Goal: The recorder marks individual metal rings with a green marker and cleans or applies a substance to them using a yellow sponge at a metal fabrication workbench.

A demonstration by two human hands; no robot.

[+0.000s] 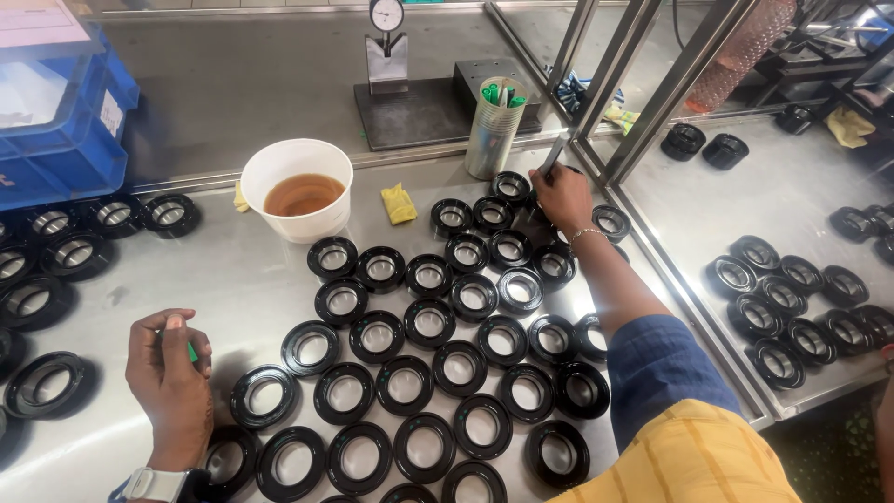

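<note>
Black rings: rubber seal rings (430, 321) lie in rows across the steel table (233, 279), between both hands.
Right hand: right hand (562, 196) reaches to the far end of the rows, fingers pinched shut on a thin dark tool (553, 156), resting among the rings there.
Left hand: left hand (170, 377) sits near the closest rings, curled closed around a small green marker (192, 352).
Beyond: white bowl (298, 189) of brown liquid, yellow cloth (399, 202), cup of green markers (495, 129).

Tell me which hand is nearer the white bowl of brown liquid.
Left, narrowly. The left hand rests below the white bowl, toward the person, holding a green marker. The right hand is farther off to the bowl's right.
</note>
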